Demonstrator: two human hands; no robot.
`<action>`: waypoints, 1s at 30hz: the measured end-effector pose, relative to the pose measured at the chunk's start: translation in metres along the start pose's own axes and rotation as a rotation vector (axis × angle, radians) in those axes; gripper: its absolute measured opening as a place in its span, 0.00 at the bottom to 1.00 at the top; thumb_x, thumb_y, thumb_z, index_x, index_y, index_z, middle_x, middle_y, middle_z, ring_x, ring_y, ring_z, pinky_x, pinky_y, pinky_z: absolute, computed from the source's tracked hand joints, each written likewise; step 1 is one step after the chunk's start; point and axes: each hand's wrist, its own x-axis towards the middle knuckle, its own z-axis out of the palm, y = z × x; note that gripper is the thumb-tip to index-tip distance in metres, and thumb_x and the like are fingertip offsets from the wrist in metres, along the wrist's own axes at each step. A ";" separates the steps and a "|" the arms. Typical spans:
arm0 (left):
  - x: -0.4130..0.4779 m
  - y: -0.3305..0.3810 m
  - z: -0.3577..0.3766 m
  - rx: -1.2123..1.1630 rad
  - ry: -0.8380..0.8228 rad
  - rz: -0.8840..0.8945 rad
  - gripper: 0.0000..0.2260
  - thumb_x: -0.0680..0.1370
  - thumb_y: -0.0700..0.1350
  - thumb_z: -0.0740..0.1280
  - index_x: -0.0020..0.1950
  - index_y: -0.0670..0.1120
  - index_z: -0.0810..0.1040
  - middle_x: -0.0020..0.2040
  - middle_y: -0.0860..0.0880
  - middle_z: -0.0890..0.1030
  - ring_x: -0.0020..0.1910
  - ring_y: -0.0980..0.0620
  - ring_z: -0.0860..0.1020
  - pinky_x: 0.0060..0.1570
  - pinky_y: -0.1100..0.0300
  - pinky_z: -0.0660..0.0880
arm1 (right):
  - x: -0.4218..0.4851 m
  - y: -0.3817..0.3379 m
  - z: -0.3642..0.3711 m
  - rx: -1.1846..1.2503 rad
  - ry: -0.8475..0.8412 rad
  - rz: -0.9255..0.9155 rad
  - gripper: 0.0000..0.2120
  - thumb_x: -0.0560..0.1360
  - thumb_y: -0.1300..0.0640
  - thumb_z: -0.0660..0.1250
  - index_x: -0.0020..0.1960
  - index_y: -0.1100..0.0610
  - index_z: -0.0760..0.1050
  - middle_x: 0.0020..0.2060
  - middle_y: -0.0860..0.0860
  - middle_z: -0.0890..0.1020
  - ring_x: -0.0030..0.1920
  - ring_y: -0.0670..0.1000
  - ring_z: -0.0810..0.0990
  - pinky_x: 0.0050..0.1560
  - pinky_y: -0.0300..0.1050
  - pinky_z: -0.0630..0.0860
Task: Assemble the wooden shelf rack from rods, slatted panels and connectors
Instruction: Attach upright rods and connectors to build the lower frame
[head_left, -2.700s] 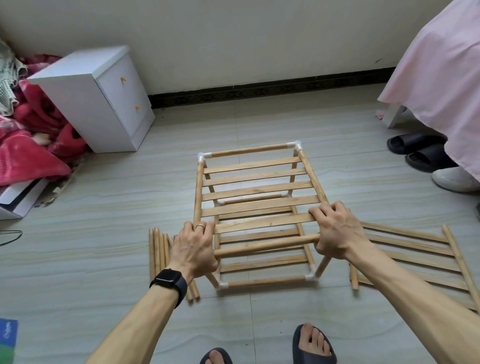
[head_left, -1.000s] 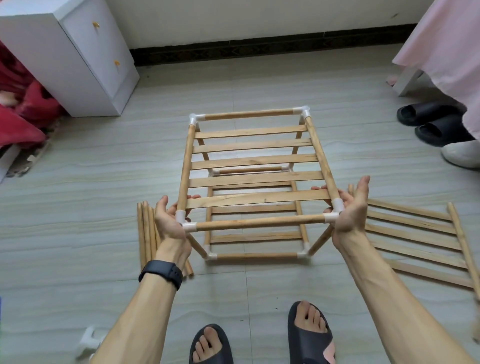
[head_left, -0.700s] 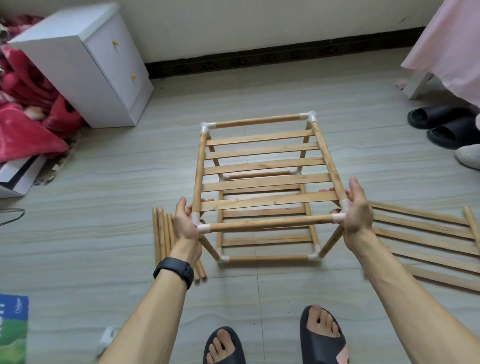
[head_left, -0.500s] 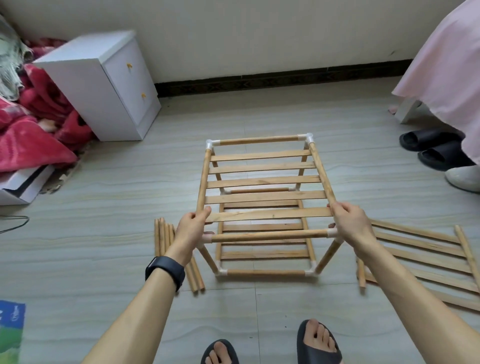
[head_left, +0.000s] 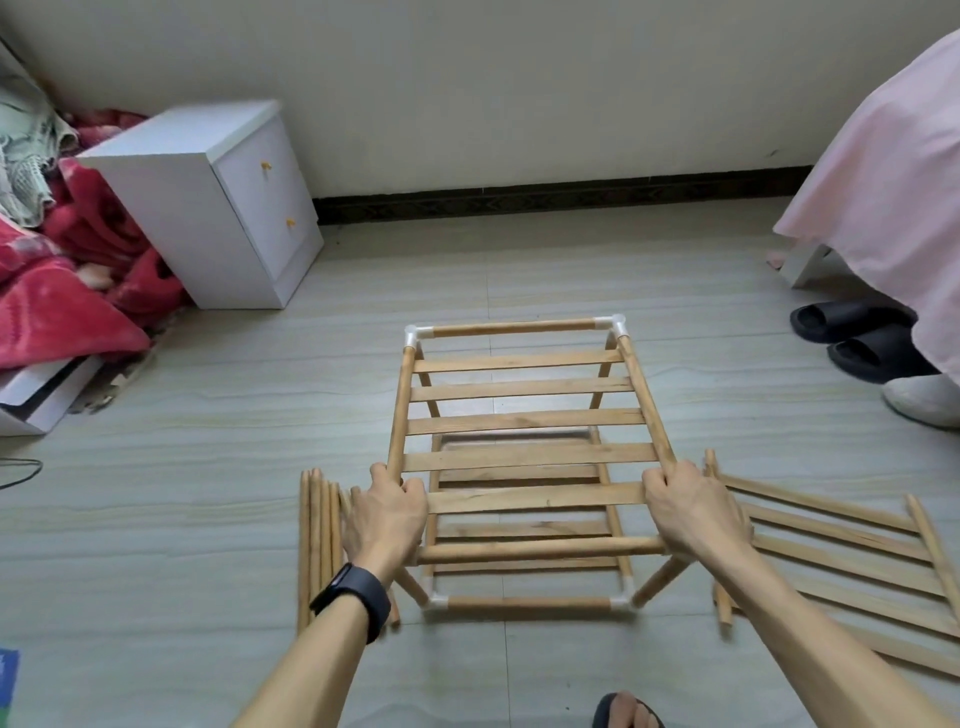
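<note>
The two-tier wooden rack (head_left: 524, 421) stands on the floor in front of me, with slatted panels joined by white corner connectors (head_left: 617, 323). My left hand (head_left: 387, 512) grips the near left corner of the top tier, fingers curled round the side rod. My right hand (head_left: 693, 512) grips the near right corner the same way. A bundle of loose rods (head_left: 318, 540) lies on the floor left of the rack. A spare slatted panel (head_left: 841, 556) lies flat to the right.
A white bedside cabinet (head_left: 218, 202) stands at the back left beside red blankets (head_left: 57, 291). Black slippers (head_left: 862, 332) and a pink-covered bed (head_left: 893, 171) are at the right. My slippered foot (head_left: 626, 712) shows at the bottom edge.
My hands went from open palms at the near connectors to gripping over the top corners. The camera tilted up, showing more wall.
</note>
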 end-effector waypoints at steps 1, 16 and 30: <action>0.000 0.003 -0.001 0.034 0.006 0.009 0.11 0.80 0.54 0.54 0.58 0.50 0.65 0.46 0.45 0.81 0.43 0.43 0.81 0.47 0.47 0.80 | 0.002 -0.003 -0.001 -0.014 -0.011 -0.004 0.21 0.76 0.43 0.46 0.46 0.54 0.72 0.39 0.55 0.79 0.45 0.61 0.79 0.49 0.56 0.77; -0.029 -0.009 -0.050 0.122 -0.356 0.249 0.43 0.74 0.45 0.67 0.82 0.52 0.45 0.80 0.43 0.56 0.74 0.39 0.64 0.73 0.43 0.66 | -0.046 0.025 -0.039 -0.322 -0.245 -0.063 0.23 0.78 0.43 0.51 0.53 0.56 0.79 0.48 0.54 0.83 0.49 0.56 0.81 0.54 0.52 0.79; 0.064 0.052 -0.025 0.339 -0.008 0.502 0.35 0.82 0.63 0.52 0.83 0.50 0.41 0.83 0.52 0.38 0.81 0.53 0.38 0.79 0.42 0.42 | 0.067 -0.064 -0.044 -0.122 0.023 -0.379 0.37 0.83 0.36 0.47 0.83 0.54 0.40 0.82 0.49 0.38 0.82 0.49 0.38 0.80 0.56 0.41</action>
